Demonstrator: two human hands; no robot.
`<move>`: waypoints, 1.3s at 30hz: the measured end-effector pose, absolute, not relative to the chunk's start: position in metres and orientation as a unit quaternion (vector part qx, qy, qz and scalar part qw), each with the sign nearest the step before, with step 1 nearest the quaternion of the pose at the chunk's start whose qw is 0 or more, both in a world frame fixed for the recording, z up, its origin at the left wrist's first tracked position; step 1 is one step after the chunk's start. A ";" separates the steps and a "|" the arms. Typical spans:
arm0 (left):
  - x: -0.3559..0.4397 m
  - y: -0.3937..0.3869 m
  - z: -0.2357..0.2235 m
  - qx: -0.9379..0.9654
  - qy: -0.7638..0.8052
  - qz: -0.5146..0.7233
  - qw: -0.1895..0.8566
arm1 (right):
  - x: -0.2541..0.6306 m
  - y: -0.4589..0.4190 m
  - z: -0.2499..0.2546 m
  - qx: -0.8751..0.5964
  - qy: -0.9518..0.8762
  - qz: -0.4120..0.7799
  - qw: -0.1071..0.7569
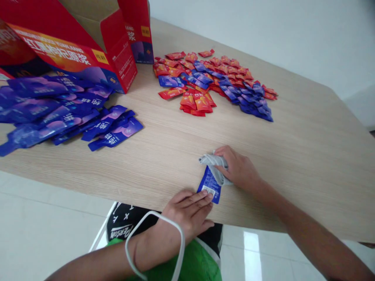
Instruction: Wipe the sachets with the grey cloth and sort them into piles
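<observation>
A blue pouch with a white barcode lies flat near the table's front edge. Stretched-out fingers of my left hand press down on its lower end. My right hand is closed around a folded grey cloth, which rests on the pouch's upper end and covers part of it. A white cable loops in front of my left wrist.
Blue pouches are heaped at the left, before an open red carton. Another red carton stands behind. Farther back lie piles of red sachets and smaller blue packets. The table's front edge runs beside my left hand.
</observation>
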State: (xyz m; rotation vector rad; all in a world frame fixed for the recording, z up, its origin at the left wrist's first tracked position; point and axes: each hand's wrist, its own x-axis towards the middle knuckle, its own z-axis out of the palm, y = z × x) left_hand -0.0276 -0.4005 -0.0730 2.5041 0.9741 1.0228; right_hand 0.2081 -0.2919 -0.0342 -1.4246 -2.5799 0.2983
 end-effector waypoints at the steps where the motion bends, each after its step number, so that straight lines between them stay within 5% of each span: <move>1: -0.027 -0.400 -0.073 0.863 0.335 0.354 0.132 | 0.212 -0.280 -0.031 -0.492 -0.863 0.083 0.082; 8: -0.027 -0.401 -0.073 0.858 0.335 0.363 0.139 | 0.210 -0.314 -0.009 -0.430 -0.885 0.067 0.163; 14: -0.026 -0.401 -0.072 0.851 0.347 0.363 0.156 | 0.195 -0.347 -0.029 -0.393 -0.898 0.156 0.123; 22: -0.026 -0.400 -0.073 0.859 0.339 0.359 0.137 | 0.217 -0.268 -0.031 -0.506 -0.855 0.076 0.081; 29: -0.027 -0.399 -0.072 0.857 0.338 0.363 0.139 | 0.204 -0.326 -0.011 -0.419 -0.889 0.100 0.154; 39: -0.026 -0.397 -0.068 0.866 0.335 0.348 0.131 | 0.201 -0.310 -0.034 -0.467 -0.869 0.127 0.104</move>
